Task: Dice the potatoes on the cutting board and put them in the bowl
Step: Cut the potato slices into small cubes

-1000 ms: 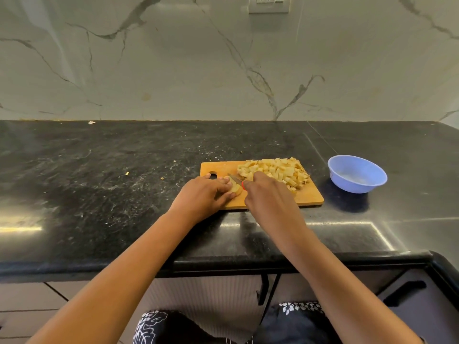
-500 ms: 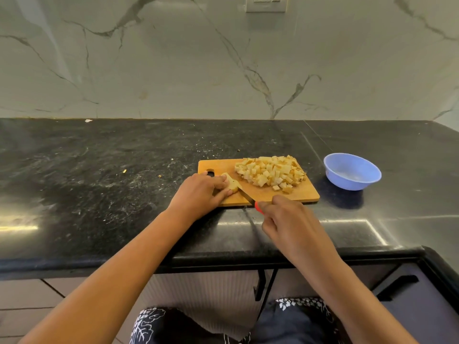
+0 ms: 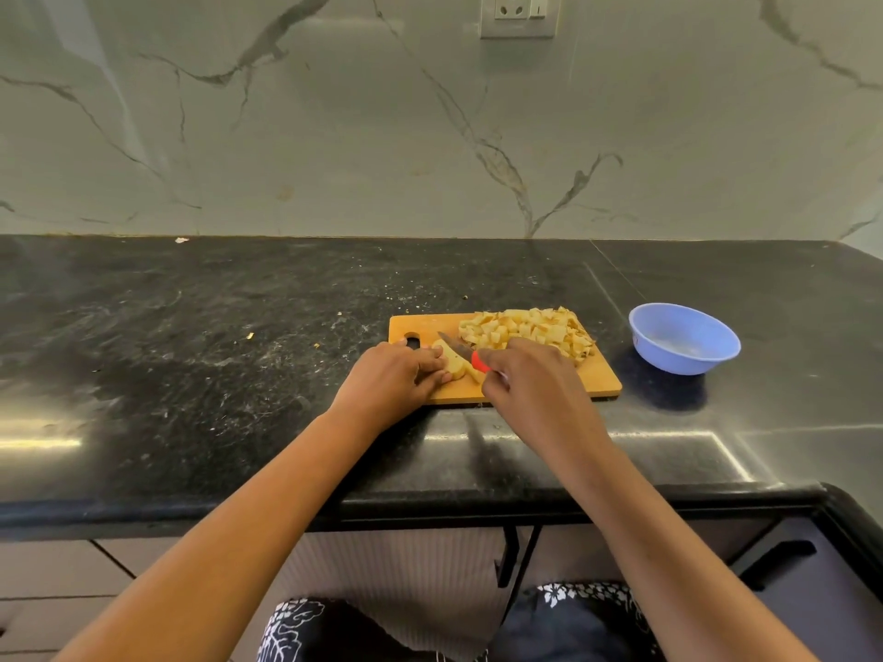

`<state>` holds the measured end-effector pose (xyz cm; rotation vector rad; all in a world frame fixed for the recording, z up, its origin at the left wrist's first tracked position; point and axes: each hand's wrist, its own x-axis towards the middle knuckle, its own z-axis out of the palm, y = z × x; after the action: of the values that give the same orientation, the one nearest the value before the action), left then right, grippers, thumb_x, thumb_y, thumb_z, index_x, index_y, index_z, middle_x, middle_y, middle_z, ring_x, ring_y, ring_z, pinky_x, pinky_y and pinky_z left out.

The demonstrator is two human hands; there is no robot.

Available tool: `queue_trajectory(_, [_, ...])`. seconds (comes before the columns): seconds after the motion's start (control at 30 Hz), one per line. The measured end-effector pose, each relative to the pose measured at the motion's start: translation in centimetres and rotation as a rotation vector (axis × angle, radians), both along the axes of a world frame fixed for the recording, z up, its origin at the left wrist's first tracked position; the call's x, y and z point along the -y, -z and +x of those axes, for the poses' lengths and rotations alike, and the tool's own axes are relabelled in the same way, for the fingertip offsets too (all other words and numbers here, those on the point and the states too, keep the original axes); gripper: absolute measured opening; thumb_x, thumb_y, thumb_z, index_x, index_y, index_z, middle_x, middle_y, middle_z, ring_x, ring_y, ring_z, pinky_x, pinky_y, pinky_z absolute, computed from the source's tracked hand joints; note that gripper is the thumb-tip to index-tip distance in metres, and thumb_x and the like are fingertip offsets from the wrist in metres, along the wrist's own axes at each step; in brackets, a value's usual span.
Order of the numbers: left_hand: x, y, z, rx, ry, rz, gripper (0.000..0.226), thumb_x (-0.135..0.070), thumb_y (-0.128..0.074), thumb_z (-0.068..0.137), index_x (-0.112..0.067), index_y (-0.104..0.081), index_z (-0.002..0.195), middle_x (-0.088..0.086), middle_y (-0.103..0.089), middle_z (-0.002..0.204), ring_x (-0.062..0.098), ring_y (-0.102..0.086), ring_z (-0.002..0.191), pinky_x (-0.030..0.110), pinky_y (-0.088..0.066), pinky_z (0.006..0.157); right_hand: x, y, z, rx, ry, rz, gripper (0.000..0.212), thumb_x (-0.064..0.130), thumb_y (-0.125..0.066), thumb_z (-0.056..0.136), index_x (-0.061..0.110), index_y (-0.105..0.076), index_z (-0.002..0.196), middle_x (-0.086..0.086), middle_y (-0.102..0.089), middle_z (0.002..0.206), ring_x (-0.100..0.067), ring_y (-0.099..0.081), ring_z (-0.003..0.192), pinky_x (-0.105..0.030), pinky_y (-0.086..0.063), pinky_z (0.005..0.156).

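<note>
Centrally, in the head view, a pale, moist potato piece (image 3: 454,364) is pinned to the near-left of the rectangular wooden cutting board (image 3: 592,379) by the left hand (image 3: 392,379), its grip curled over it. The red handle of a small pointed steel knife (image 3: 454,344) is enclosed by the right hand (image 3: 530,394), its grip fully closed. With fingertips just beside the blade, a slip on slick flesh could nick them. The loose heap of yellow potato cubes (image 3: 525,329) could be scattered onto the speckled black stone surface (image 3: 239,351). No potato is seen in the round light-blue plastic bowl (image 3: 678,360), set apart to the right.
</note>
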<state>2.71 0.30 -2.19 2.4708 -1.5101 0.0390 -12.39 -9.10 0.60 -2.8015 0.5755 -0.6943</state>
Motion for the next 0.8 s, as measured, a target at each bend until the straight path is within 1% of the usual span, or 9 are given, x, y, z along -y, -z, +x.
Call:
queue_trajectory(0.13, [-0.1,0.1,0.2,-0.022,0.001,-0.024,0.037,-0.043,-0.047,0.096,-0.027,-0.060,0.127,0.004,-0.063,0.125,0.030,-0.049,0.125,0.035,-0.039,0.099,0.4,0.2,0.9,-0.026,-0.014,-0.024,0.036,0.020,-0.047,0.096,0.023,-0.058,0.130,0.006,-0.046,0.086,-0.008,-0.042,0.078,-0.021,-0.031,0.065])
queue_trajectory(0.2, [0.0,0.1,0.3,-0.033,0.000,-0.025,0.037,-0.043,-0.047,0.096,-0.028,-0.059,0.128,0.003,-0.062,0.128,0.029,-0.047,0.128,0.034,-0.037,0.101,0.5,0.1,1.0,-0.040,-0.013,-0.039,0.036,0.020,-0.047,0.096,0.023,-0.057,0.130,0.007,-0.046,0.087,-0.008,-0.042,0.078,-0.021,-0.029,0.064])
queue_trajectory(0.27, [0.0,0.1,0.4,-0.039,-0.003,-0.025,0.038,-0.044,-0.047,0.096,-0.029,-0.057,0.130,0.000,-0.058,0.132,0.028,-0.040,0.134,0.033,-0.034,0.105,0.5,-0.1,1.1,-0.052,-0.013,-0.053,0.036,0.019,-0.046,0.096,0.023,-0.058,0.129,0.006,-0.047,0.087,-0.008,-0.043,0.077,-0.020,-0.029,0.057])
queue_trajectory(0.37, [0.1,0.1,0.5,-0.041,0.002,-0.020,0.039,-0.045,-0.047,0.096,-0.030,-0.057,0.130,-0.004,-0.056,0.135,0.025,-0.037,0.136,0.033,-0.033,0.105,0.6,-0.1,1.2,-0.054,-0.011,-0.047,0.036,0.019,-0.046,0.096,0.022,-0.058,0.130,0.004,-0.051,0.088,-0.009,-0.045,0.077,-0.012,-0.026,0.053])
queue_trajectory(0.43, [0.1,0.0,0.5,-0.040,0.007,-0.022,0.039,-0.044,-0.048,0.096,-0.029,-0.057,0.130,-0.005,-0.056,0.135,0.024,-0.039,0.135,0.033,-0.033,0.104,0.6,0.1,1.1,-0.040,0.002,-0.029,0.035,0.020,-0.047,0.096,0.023,-0.057,0.130,0.003,-0.053,0.090,-0.009,-0.045,0.077,-0.018,-0.030,0.055])
queue_trajectory(0.57, [0.1,-0.1,0.5,-0.025,0.019,-0.034,0.038,-0.043,-0.048,0.096,-0.028,-0.058,0.129,-0.006,-0.057,0.134,0.024,-0.044,0.130,0.033,-0.035,0.101,0.5,0.4,1.1,-0.036,0.002,-0.031,0.035,0.020,-0.047,0.097,0.024,-0.058,0.129,0.003,-0.055,0.090,-0.009,-0.046,0.075,-0.021,-0.034,0.059])
queue_trajectory(0.7, [0.1,0.1,0.5,-0.027,0.013,-0.049,0.037,-0.042,-0.050,0.095,-0.026,-0.061,0.127,-0.005,-0.059,0.132,0.025,-0.044,0.130,0.034,-0.037,0.099,0.0,0.6,1.9,-0.098,0.022,-0.096,0.032,0.020,-0.044,0.097,0.020,-0.060,0.124,0.004,-0.043,0.085,-0.012,-0.042,0.073,-0.020,-0.023,0.051])
queue_trajectory(0.77, [0.1,0.2,0.6,-0.034,0.015,-0.069,0.035,-0.041,-0.052,0.094,-0.025,-0.064,0.123,0.002,-0.064,0.125,0.029,-0.049,0.124,0.036,-0.041,0.096,-0.4,0.6,2.7,-0.131,0.018,-0.113,0.029,0.021,-0.045,0.097,0.017,-0.062,0.119,0.003,-0.041,0.085,-0.012,-0.042,0.073,-0.020,-0.023,0.052])
queue_trajectory(0.8, [0.1,0.2,0.5,-0.036,0.015,-0.072,0.034,-0.041,-0.052,0.094,-0.025,-0.065,0.122,0.004,-0.065,0.122,0.030,-0.051,0.122,0.037,-0.042,0.096,-0.4,0.5,3.0,-0.139,0.014,-0.107,0.028,0.022,-0.046,0.096,0.016,-0.061,0.119,0.003,-0.041,0.085,-0.012,-0.042,0.074,-0.021,-0.026,0.056])
